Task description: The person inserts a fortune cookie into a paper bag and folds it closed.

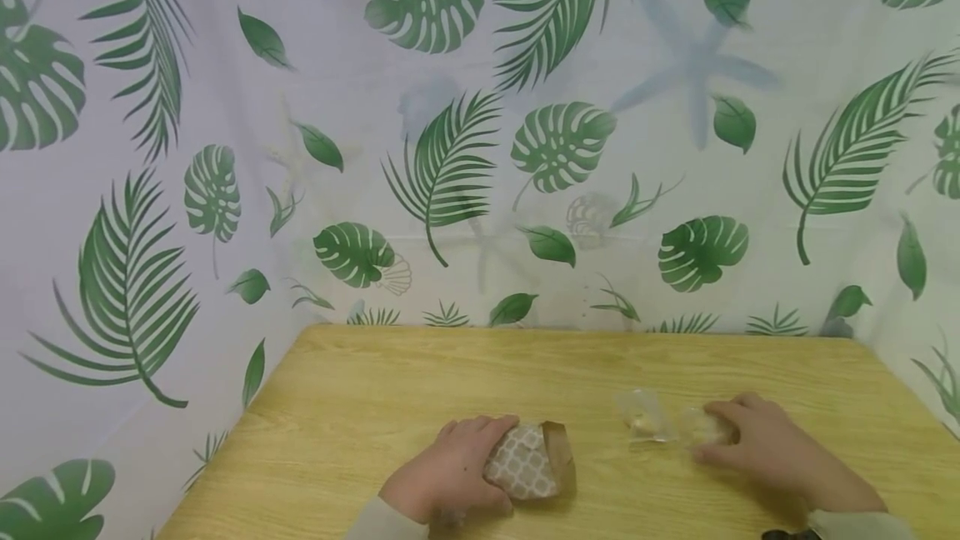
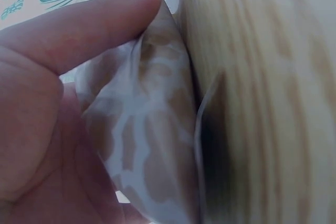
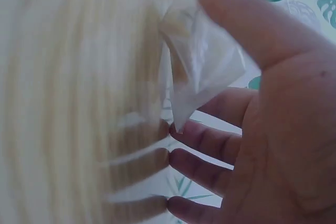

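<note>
My left hand (image 1: 459,469) grips a small paper bag (image 1: 523,463) with a white lattice pattern on tan, lying on its side on the table. Its plain brown mouth faces right. In the left wrist view the thumb presses along the patterned paper (image 2: 152,129), and the fingers are mostly hidden behind it. To the right, my right hand (image 1: 772,444) pinches a small clear plastic packet (image 1: 702,426). The right wrist view has the thumb on this packet (image 3: 205,56) and the other fingertips down on the tabletop. A second clear packet (image 1: 645,419) with something pale yellow inside lies just left of it.
The wood-grain table (image 1: 450,365) reaches back to a white curtain (image 1: 465,290) printed with green leaves, which also hangs at both sides. A dark object (image 1: 791,535) shows at the bottom edge beside the right sleeve (image 1: 855,525).
</note>
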The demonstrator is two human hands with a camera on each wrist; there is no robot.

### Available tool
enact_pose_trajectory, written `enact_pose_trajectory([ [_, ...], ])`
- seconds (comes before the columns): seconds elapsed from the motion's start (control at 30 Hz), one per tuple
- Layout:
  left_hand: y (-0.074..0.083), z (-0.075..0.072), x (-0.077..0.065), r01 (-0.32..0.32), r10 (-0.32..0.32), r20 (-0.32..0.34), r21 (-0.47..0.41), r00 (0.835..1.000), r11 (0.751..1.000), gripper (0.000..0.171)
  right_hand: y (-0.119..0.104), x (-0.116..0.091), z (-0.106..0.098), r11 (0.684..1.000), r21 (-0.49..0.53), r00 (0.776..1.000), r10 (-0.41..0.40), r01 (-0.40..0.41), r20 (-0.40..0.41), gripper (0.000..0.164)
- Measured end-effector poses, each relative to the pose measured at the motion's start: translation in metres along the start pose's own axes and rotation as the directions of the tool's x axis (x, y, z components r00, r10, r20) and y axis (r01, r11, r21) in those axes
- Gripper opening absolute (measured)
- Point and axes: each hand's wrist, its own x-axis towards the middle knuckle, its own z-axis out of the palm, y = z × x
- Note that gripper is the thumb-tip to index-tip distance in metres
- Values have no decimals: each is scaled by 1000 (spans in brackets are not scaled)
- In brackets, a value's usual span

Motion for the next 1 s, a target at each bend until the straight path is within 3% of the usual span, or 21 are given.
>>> enact_pose_trajectory([
  [0.2, -2, 1, -2, -1, 1, -1, -20, 1000, 1000, 98, 3, 1, 2, 1000, 12, 1000, -20, 21, -12, 68],
  [0.53, -3, -1, 0, 9, -8, 11, -55, 1000, 998, 97, 11, 7, 4, 996, 67, 999, -53, 54, -11, 62],
  [0.83, -1, 0, -1, -5, 5, 4, -42, 1000, 999, 99, -9, 6, 0, 985, 64, 985, -154, 159, -77, 53],
  [1.0, -1, 0, -1, -13, 13, 2, -27, 1000, 1000, 100, -24, 6, 0, 972, 4, 960, -232, 236, -157, 49],
])
